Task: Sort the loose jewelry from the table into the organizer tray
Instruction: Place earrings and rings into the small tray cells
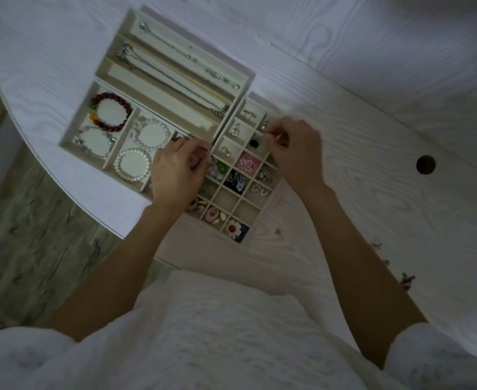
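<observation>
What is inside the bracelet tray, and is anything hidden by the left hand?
The bracelet tray holds a red bead bracelet, a silver charm bracelet, a clear bead bracelet and a pearl bracelet. The left hand covers its rightmost section.

Matt wood-grain table point(372, 136), glossy pearl bracelet point(133, 164), metal chains point(175, 74)

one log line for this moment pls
left hand: on tray divider | right hand: pinching small piece over grid tray | loose jewelry: on table

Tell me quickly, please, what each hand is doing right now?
Left hand: fingers curled over the organizer tray; something red shows beneath, but a grip cannot be told.
Right hand: fingertips pinched together over the small compartments; what they hold is too small to tell.
</observation>
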Demonstrator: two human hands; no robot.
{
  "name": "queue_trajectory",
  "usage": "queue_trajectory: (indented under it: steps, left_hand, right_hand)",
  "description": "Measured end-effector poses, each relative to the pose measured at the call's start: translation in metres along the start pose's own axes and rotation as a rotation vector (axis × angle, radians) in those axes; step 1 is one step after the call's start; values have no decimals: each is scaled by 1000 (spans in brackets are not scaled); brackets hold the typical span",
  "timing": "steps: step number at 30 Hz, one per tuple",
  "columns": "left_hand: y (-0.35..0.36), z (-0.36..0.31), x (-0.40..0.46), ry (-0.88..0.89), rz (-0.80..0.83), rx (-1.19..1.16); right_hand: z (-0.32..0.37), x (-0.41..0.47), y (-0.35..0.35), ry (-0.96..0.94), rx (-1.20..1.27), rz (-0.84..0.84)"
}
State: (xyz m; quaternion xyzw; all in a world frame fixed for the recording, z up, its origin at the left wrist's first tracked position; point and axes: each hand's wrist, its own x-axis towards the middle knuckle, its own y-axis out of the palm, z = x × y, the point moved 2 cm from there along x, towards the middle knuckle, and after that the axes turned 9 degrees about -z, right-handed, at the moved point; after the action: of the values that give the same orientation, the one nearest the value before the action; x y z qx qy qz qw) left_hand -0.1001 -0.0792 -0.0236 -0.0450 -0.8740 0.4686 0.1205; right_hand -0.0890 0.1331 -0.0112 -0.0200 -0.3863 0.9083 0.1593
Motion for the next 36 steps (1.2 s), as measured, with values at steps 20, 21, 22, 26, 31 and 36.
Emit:
queue_trajectory:
  steps: [20,21,22,26,31,36]
  left_hand:
    - [-5,3,-5,2,16,-52]
    - [-7,4,-10,8,19,-40]
    - [-9,5,-15,0,19,-28]
    - [-20,11,-45,-61,34,23]
    - [-30,16,-65,-86,20,31]
    - [-29,18,-68,-147,30,6]
  right_hand:
    - [-13,-53,-13,74,-52,-27]
    - [-13,-58,-17,72,-48,-32]
    - [-14,-62,-20,72,-43,-37]
    - [-16,-86,-27,89,-13,-49]
    - [-15,-105,-25,96,13,-44]
    - [-9,-115,-23,54,12,-32]
